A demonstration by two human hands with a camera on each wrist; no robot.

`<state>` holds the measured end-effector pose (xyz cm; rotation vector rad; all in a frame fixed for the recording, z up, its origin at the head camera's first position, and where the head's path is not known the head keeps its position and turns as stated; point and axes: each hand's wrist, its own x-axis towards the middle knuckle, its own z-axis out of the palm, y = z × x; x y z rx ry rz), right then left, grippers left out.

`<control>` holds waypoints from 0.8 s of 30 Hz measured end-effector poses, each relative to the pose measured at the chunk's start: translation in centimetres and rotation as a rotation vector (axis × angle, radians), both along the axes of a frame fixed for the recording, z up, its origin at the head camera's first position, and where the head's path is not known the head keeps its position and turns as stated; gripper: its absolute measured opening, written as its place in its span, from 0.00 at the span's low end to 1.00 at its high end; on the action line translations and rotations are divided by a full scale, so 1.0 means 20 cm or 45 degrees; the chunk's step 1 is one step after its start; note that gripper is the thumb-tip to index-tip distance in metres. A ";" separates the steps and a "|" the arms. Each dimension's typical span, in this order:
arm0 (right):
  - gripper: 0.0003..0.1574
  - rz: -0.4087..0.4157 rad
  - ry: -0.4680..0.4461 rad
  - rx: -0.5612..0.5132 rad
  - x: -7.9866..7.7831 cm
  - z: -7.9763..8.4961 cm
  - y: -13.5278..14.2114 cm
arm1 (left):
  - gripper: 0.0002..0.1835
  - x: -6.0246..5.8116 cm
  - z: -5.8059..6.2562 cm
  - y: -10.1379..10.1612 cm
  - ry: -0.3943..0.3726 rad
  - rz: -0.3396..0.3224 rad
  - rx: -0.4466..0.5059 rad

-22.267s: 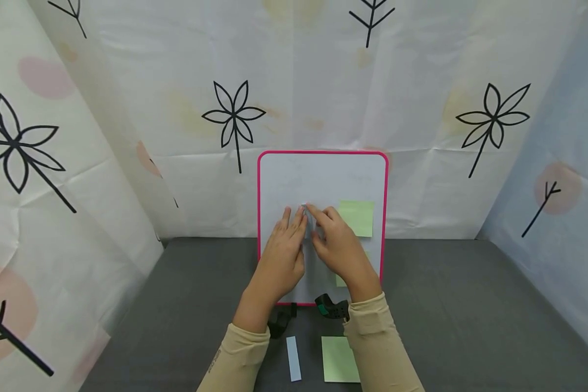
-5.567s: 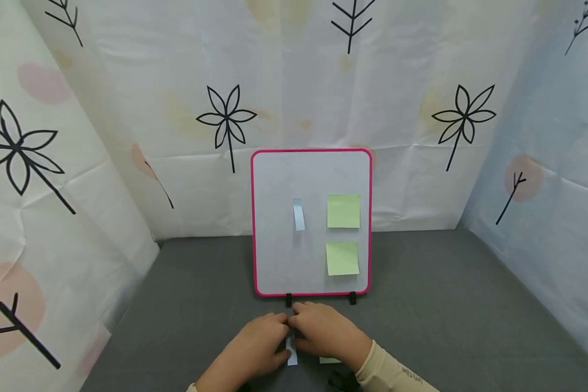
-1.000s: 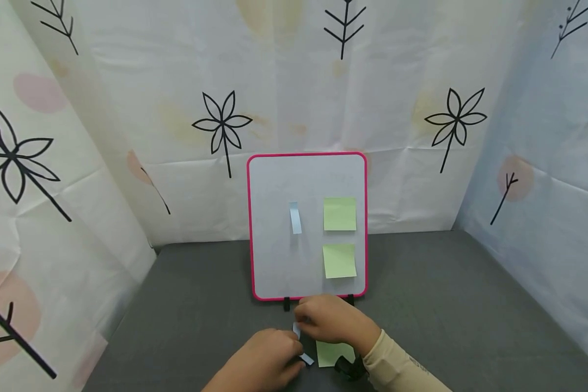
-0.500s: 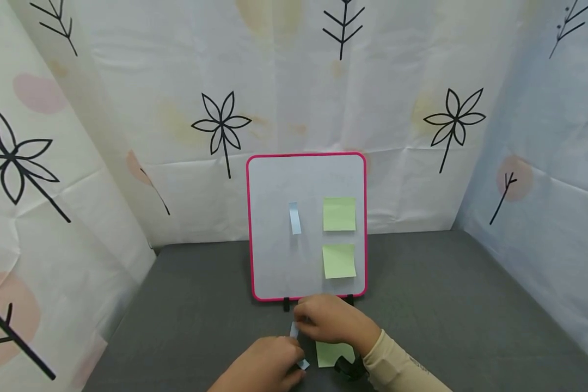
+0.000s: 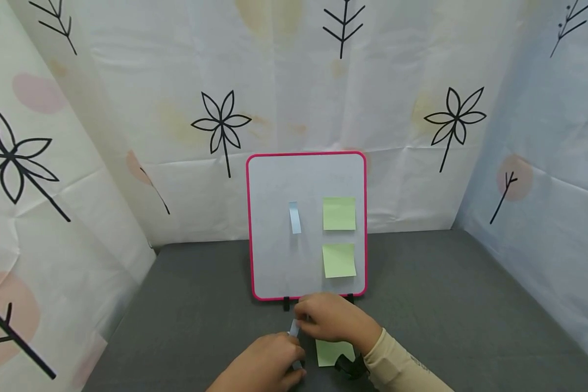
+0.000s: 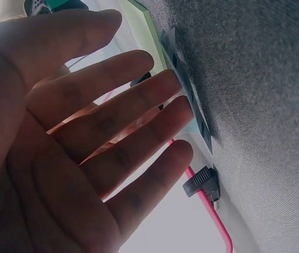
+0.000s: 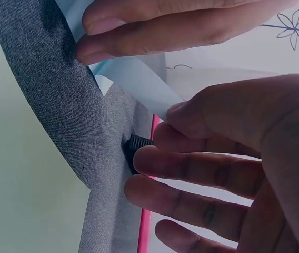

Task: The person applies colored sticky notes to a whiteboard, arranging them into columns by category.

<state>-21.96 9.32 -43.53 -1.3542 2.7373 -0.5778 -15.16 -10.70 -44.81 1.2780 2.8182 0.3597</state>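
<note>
My right hand [image 5: 335,322] pinches the end of a light blue sticky-note strip [image 7: 144,88] between thumb and index finger; the strip is lifted at a slant. Beneath, on the grey table, my left hand [image 5: 265,360] presses its fingertips on the blue strip pad [image 7: 71,15], partly hidden under those fingers. In the left wrist view, that hand's fingers [image 6: 123,118] are nearly straight, thumb apart. A pale green sticky-note pad [image 5: 328,355] lies beside, under the right wrist.
A pink-framed whiteboard [image 5: 306,179] stands behind the hands on black feet [image 5: 286,305]. Stuck to it are one blue strip [image 5: 295,219] and two green notes, an upper note [image 5: 339,214] and a lower note [image 5: 338,261]. Patterned cloth walls [image 5: 152,109] enclose the table [image 5: 421,305].
Long before, both hands were at the blue strip on the whiteboard; later they came down to the table's blue pad. Over the last second the left hand edges over the pad, while the right stays nearly still.
</note>
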 end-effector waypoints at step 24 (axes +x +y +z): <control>0.18 -0.052 -0.041 0.014 -0.01 0.00 0.01 | 0.19 0.00 -0.02 0.00 -0.006 0.022 -0.050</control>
